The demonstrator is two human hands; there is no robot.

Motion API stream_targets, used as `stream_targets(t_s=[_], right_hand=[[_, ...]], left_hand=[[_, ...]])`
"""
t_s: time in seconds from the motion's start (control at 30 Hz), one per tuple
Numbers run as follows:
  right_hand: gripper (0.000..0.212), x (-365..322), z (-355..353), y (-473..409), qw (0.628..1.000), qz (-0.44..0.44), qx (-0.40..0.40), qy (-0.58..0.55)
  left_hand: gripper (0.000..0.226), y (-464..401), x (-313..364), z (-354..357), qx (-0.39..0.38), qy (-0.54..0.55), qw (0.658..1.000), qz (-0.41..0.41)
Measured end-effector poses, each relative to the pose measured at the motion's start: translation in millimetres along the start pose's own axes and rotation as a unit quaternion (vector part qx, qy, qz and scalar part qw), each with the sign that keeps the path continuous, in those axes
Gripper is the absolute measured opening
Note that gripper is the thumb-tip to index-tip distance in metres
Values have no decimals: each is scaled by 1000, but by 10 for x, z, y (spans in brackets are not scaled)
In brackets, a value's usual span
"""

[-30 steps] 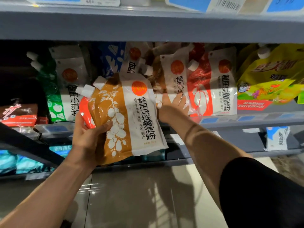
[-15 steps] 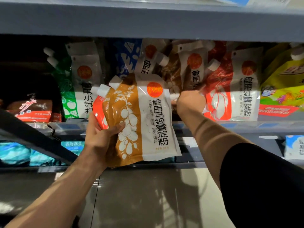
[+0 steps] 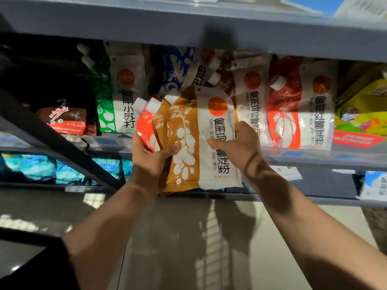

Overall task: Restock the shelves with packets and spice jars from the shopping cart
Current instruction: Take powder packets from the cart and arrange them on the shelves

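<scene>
Front pouch point(image 3: 199, 143): ochre-brown left half with white potato-plant drawing, white right half, orange disc, black characters. Pouch behind it point(image 3: 144, 126): orange-red, white cap. Left of front pouch, shelf pouch point(image 3: 117, 95): green and white. Right of front pouch: red-and-white pouch point(image 3: 301, 107); beyond it, yellow bag point(image 3: 362, 109). Shelf point(image 3: 188, 24): grey.

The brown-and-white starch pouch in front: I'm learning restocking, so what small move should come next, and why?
Probably lift the brown-and-white starch pouch off the stack with the right hand and slide it up beside the matching pouch on the shelf. The right hand pinches its edge, while the left hand holds it together with an orange pouch behind.
</scene>
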State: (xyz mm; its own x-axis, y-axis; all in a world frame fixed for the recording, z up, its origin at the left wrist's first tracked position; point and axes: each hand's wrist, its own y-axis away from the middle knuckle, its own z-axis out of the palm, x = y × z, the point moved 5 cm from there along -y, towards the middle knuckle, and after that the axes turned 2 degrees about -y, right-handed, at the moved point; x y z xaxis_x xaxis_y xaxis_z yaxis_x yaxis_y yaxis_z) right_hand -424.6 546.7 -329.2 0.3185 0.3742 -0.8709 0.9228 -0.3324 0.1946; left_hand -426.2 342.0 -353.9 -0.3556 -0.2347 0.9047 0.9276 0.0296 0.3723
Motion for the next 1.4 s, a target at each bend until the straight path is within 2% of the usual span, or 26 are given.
stream_targets(t_s=[0.07, 0.13, 0.2, 0.27, 0.37, 0.47, 0.5, 0.6, 0.67, 0.77, 0.83, 0.9, 0.97, 1.0, 1.07, 1.17, 1.3, 1.33, 1.4], right_hand=[[30, -42, -65, -45, 997, -26, 45, 53], [32, -50, -122, -77, 991, -58, 86, 80], [25, -28, -236, -97, 986, -82, 133, 52], [33, -16, -438, -125, 973, -103, 206, 14], [37, -60, -738, -249, 956, -81, 274, -64], [17, -160, -933, -391, 944, -74, 320, -10], [5, -159, -958, -426, 945, -74, 318, 12], [17, -15, -962, -508, 947, -52, 313, 52], [9, 55, -896, -527, 952, -46, 299, 55], [18, 135, -776, -572, 958, -22, 282, 49], [14, 176, -714, -589, 962, -13, 267, 56], [29, 171, -704, -508, 957, -32, 266, 116], [61, 160, -661, -338, 904, -94, 302, 289], [74, 168, -586, -247, 882, -131, 294, 343], [80, 209, -393, -150, 884, -162, 215, 383], [78, 260, -248, -361, 904, -110, 112, 398], [102, 395, -98, -765, 932, -37, 11, 360], [100, 442, -77, -854, 927, -16, 1, 376], [82, 457, -69, -1036, 918, 26, -2, 397]], left_hand=[[82, 4, 10, 14, -3, -10, 1000, 0], [84, 9, 8, 31, -14, -7, 1000, 7], [72, 0, -4, 27, -21, 1, 999, 24], [59, -20, -21, 19, -24, 0, 999, 35], [56, -39, -42, 18, -28, -5, 999, 43], [57, -39, -52, 20, -12, -1, 999, 41], [56, -42, -52, 16, -2, 3, 999, 39], [52, -48, -47, -54, 35, 21, 999, 28], [51, -29, -23, -136, 53, 35, 998, 27], [50, -1, 20, -273, 77, 39, 996, 35], [52, 7, 37, -318, 87, 36, 995, 33], [51, 10, 43, -319, 86, 32, 995, 33], [49, 27, 44, -309, 85, 27, 996, 32], [50, 33, 38, -305, 83, 25, 996, 32], [50, 30, 24, -311, 77, 21, 996, 32], [49, 8, -3, -327, 68, 22, 997, 32], [43, -18, 5, -310, 55, 24, 997, 41], [43, -17, 7, -299, 49, 23, 998, 42], [45, -8, 17, -300, 39, 21, 998, 43]])
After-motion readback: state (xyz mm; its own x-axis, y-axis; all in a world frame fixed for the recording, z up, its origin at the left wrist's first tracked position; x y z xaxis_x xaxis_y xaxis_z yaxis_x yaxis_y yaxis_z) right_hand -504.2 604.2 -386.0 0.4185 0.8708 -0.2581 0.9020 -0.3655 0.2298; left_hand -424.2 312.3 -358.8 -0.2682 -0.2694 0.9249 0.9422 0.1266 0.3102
